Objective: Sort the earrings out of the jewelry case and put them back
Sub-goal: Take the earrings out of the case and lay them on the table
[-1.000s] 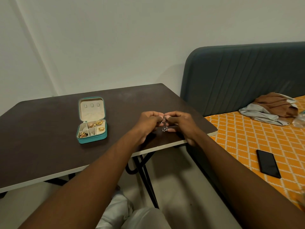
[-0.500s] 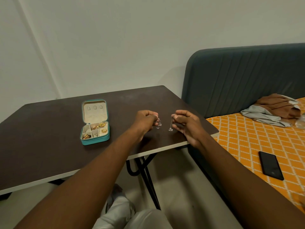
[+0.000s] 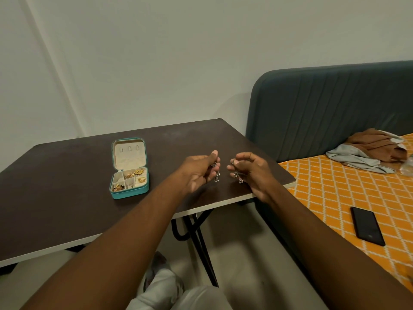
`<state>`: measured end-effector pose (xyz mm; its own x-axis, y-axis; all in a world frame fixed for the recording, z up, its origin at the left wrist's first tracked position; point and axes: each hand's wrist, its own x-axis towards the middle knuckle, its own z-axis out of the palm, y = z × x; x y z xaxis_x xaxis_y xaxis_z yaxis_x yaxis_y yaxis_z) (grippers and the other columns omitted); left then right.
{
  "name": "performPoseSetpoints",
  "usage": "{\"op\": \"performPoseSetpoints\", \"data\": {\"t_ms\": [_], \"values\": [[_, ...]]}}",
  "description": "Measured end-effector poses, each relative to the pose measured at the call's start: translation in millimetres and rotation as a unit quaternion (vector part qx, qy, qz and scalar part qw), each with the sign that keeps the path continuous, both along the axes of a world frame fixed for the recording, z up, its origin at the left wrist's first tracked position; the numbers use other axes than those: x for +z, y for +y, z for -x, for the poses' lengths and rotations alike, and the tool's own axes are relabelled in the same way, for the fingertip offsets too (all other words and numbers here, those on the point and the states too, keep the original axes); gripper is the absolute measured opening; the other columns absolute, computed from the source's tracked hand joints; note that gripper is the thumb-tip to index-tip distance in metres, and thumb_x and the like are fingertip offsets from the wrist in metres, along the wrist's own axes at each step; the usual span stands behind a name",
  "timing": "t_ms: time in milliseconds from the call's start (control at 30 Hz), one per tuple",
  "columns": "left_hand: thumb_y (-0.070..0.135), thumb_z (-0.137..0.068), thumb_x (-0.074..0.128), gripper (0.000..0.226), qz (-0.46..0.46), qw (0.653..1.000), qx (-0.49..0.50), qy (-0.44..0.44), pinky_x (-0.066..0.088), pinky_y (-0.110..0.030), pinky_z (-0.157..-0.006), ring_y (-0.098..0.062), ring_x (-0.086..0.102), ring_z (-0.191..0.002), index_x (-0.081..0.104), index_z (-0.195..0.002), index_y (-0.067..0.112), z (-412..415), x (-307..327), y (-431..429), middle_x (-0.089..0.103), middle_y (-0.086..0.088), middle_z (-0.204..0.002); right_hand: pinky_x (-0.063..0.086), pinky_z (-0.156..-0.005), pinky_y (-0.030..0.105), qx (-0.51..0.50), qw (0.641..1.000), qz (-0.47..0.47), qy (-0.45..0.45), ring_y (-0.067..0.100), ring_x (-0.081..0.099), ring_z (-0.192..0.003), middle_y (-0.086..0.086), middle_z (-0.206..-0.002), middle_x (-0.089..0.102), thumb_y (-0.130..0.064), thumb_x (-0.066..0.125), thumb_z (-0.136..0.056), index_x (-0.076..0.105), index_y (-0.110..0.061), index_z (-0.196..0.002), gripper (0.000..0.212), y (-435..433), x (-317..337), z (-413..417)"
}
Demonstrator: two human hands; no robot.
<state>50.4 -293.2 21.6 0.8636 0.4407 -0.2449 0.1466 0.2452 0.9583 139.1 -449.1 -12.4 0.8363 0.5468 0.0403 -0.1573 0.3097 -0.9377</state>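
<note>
Drawn apart since one second ago, when both hands met around one tangled cluster; half a second ago already separated, now a little wider and lifted slightly. One dangling earring in each grip now instead of a joined pair.

Left hand point(image 3: 199, 168) raised over the tabletop point(image 3: 55, 198), thumb pointing up, fingertips pinched on the top of the left silver drop earring point(image 3: 216, 176), which hangs free below the grip with small beads at its end. Remaining fingers curled loosely under the palm. Right hand point(image 3: 252, 170) held opposite, just beside the left grip but not touching it, fingers bent inward and closed on the top of the right silver drop earring point(image 3: 238, 176); this one also hangs below the grip, a pinkish bead at its lowest point. Both forearms stretched forward from the lower corners of the view.

To the left of the left grip, well apart from it, the teal jewelry case point(image 3: 129, 168) on the tabletop, lid open and upright, gold earrings point(image 3: 134, 173) in its small compartments. To the right of the right grip, a bed with orange patterned sheet point(image 3: 335, 186), a black phone point(image 3: 367, 225) on it and folded clothes point(image 3: 371, 151) farther back.
</note>
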Motion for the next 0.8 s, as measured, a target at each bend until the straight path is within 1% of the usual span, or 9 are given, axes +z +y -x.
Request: {"op": "performPoseSetpoints", "data": {"t_ms": [100, 167, 267, 367, 467, 567, 667, 733, 800], "values": [[0.028, -0.088, 0.076, 0.024, 0.069, 0.998, -0.008, -0.001, 0.057, -0.019, -0.062, -0.009, 0.066, -0.074, 0.071, -0.096, 0.006, -5, -4, 0, 0.07, -0.005, -0.082, 0.06, -0.08, 0.037, 0.0, 0.999, 0.028, -0.031, 0.027, 0.074, -0.093, 0.017, -0.1, 0.073, 0.004, 0.064, -0.088, 0.064, -0.001, -0.109, 0.021, 2, -3, 1], [0.012, -0.087, 0.076, 0.014, 0.065, 0.998, -0.019, -0.002, 0.056, -0.021, -0.068, -0.012, 0.068, -0.084, 0.071, -0.1, 0.006, -8, -7, 0, 0.072, -0.007, -0.092, 0.059, -0.078, 0.035, -0.005, 0.998, 0.045, -0.047, 0.028, 0.073, -0.096, 0.018, -0.1, 0.074, 0.003, 0.067, -0.087, 0.066, -0.002, -0.106, 0.02, 3, -5, -1], [-0.006, -0.091, 0.063, 0.024, -0.021, 0.999, -0.017, 0.019, 0.054, -0.021, -0.067, -0.012, 0.067, -0.085, 0.071, -0.11, 0.007, -11, -12, -2, 0.073, -0.009, -0.094, 0.058, -0.081, 0.037, -0.009, 0.997, 0.052, -0.055, 0.03, 0.073, -0.097, 0.02, -0.1, 0.074, 0.003, 0.069, -0.085, 0.067, -0.003, -0.105, 0.02, 7, -6, -4], [-0.002, -0.09, 0.068, 0.028, -0.125, 0.992, 0.003, 0.016, 0.048, -0.021, -0.059, -0.013, 0.065, -0.085, 0.071, -0.116, 0.008, -15, -16, 1, 0.075, -0.007, -0.095, 0.058, -0.088, 0.04, -0.017, 0.997, 0.051, -0.055, 0.032, 0.073, -0.097, 0.022, -0.099, 0.074, 0.006, 0.069, -0.083, 0.067, 0.0, -0.104, 0.022, 12, -7, -7], [-0.002, -0.087, 0.069, 0.027, -0.189, 0.982, 0.02, 0.002, 0.045, -0.019, -0.056, -0.013, 0.065, -0.08, 0.071, -0.112, 0.008, -20, -17, 4, 0.074, -0.012, -0.098, 0.058, -0.089, 0.044, -0.021, 0.996, 0.061, -0.059, 0.034, 0.072, -0.097, 0.02, -0.097, 0.074, 0.007, 0.07, -0.082, 0.069, -0.003, -0.1, 0.021, 19, -8, -13], [-0.004, -0.087, 0.066, 0.022, -0.236, 0.971, 0.033, -0.005, 0.047, -0.022, -0.057, -0.015, 0.064, -0.073, 0.07, -0.107, 0.005, -25, -18, 6, 0.072, -0.015, -0.091, 0.059, -0.087, 0.04, -0.03, 0.995, 0.068, -0.066, 0.033, 0.073, -0.095, 0.018, -0.096, 0.075, 0.007, 0.071, -0.08, 0.07, -0.003, -0.098, 0.021, 24, -9, -19], [0.0, -0.086, 0.071, 0.021, -0.313, 0.949, 0.03, 0.001, 0.05, -0.021, -0.057, -0.013, 0.066, -0.07, 0.072, -0.106, 0.005, -35, -23, 11, 0.072, -0.011, -0.087, 0.06, -0.083, 0.036, -0.058, 0.99, 0.093, -0.093, 0.028, 0.073, -0.091, 0.015, -0.092, 0.076, 0.005, 0.073, -0.078, 0.07, -0.006, -0.093, 0.019, 30, -10, -23], [0.003, -0.083, 0.074, 0.023, -0.363, 0.931, 0.036, 0.002, 0.055, -0.026, -0.064, -0.016, 0.068, -0.074, 0.075, -0.105, 0.007, -44, -26, 15, 0.073, -0.008, -0.087, 0.06, -0.082, 0.037, -0.074, 0.984, 0.115, -0.111, 0.028, 0.073, -0.089, 0.014, -0.09, 0.076, 0.005, 0.074, -0.078, 0.071, -0.005, -0.092, 0.018, 34, -11, -28], [0.006, -0.081, 0.076, 0.026, -0.404, 0.914, 0.036, 0.011, 0.059, -0.034, -0.08, -0.022, 0.071, -0.086, 0.075, -0.107, 0.01, -51, -28, 18, 0.075, -0.01, -0.095, 0.061, -0.077, 0.037, -0.079, 0.98, 0.133, -0.124, 0.027, 0.072, -0.083, 0.015, -0.09, 0.075, 0.006, 0.073, -0.078, 0.07, -0.001, -0.093, 0.017, 36, -11, -32]]}}
